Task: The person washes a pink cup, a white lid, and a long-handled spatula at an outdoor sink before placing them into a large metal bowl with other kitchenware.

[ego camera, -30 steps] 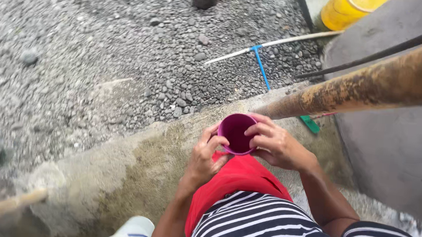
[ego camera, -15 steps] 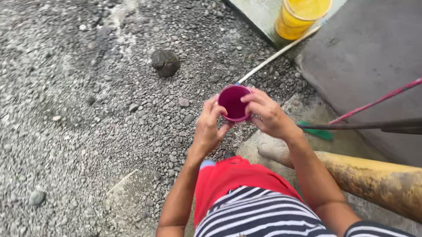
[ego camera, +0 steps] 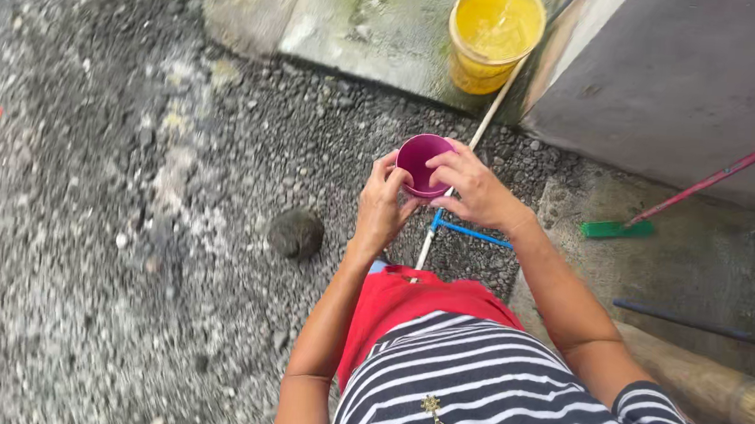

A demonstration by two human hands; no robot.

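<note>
Both hands on a small round magenta plastic cup (ego camera: 422, 163), held at about waist height over the grey gravel ground (ego camera: 109, 246), mouth facing up toward the camera. Inside of the cup looks bare, but it's too shadowed to be sure.

Left hand (ego camera: 381, 205): wrapped against the cup's left side, fingers curled, thumb up on the rim. Gripping the cup wall.

Right hand (ego camera: 475, 185): over the cup's right rim from above, fingers bent and pressed together, fingertips on the rim edge. Closed on the cup as well.

Around it:
- Round yellow plastic bucket (ego camera: 494, 34), standing upright on a wet concrete slab (ego camera: 355, 20) beyond the cup, well apart from the hands. Yellowish liquid inside.
- Thin pale stick (ego camera: 481, 131) runs from near the bucket down under the cup and hands toward the person's body; a blue crosspiece (ego camera: 473, 234) joins it just below the right hand.
- Dark rounded stone (ego camera: 295, 234) on the gravel, left of the left forearm, near but not touching.
- Green broom head on a pink handle (ego camera: 617, 229), lying on the concrete to the right, apart from the right arm.
- Thick yellowish bamboo pole (ego camera: 719, 386) at lower right, beside the right elbow.
- Grey concrete wall (ego camera: 670, 82) at upper right.

Person wears a black-and-white striped top (ego camera: 488, 397) over a red garment (ego camera: 407, 303).
</note>
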